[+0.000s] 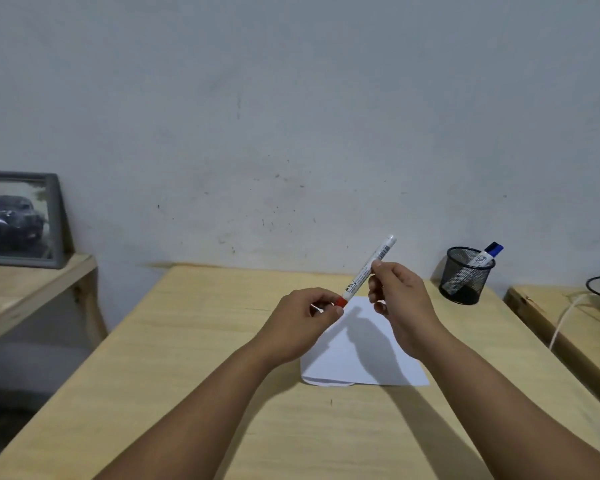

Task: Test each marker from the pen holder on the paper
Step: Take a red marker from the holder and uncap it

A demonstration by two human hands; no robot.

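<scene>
**Red-capped marker held in both hands above the paper**

The white marker (368, 268) with the red cap (341, 301) is in the air over the far edge of the paper (357, 355), tilted so that its plain white end points up and away toward the wall (291, 98) and its capped end points down toward the person. The right hand (400, 303) pinches the barrel near its middle, thumb and fingers curled round it. The left hand (303, 322) has its fingertips closed on the red cap. Both forearms reach in from the near edge of the bench (187, 341).

The paper lies flat around the middle of the bench, a little right of centre, its near left corner curled or doubled. Bare wood lies open on its left as far as the left edge, and between it and the near edge.

At the far right corner stands the black mesh pen holder (465, 277), well apart from the paper, with a blue-capped marker (489, 254) leaning in it.

Past the right edge, across a narrow gap, is another wooden surface (551, 317) carrying a white cable (565, 317). Left of the bench, a lower wooden shelf (25, 289) carries a framed picture (18, 220) of cars.
</scene>
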